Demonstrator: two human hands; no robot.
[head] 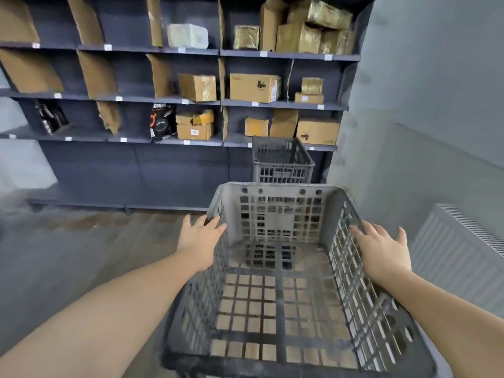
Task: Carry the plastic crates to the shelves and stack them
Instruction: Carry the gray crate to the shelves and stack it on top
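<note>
Fingers [215, 223] of left hand [200, 240] straight, spread against left rim of the near grey crate [275, 268]; right hand [381, 249] likewise splayed flat on right rim, thumb out. Neither curls round anything. Shelving unit [174, 99] fills the far wall, cardboard boxes [255, 87] in its bays. Bare floor [81, 241] open to the left. Radiator [458, 241] close on the right. Darker second crate [282, 162] stands at the shelf foot, just beyond the near one.

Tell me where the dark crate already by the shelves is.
In the head view the dark crate stands on the floor against the shelves, right of centre, just beyond the far end of the grey crate.
</note>
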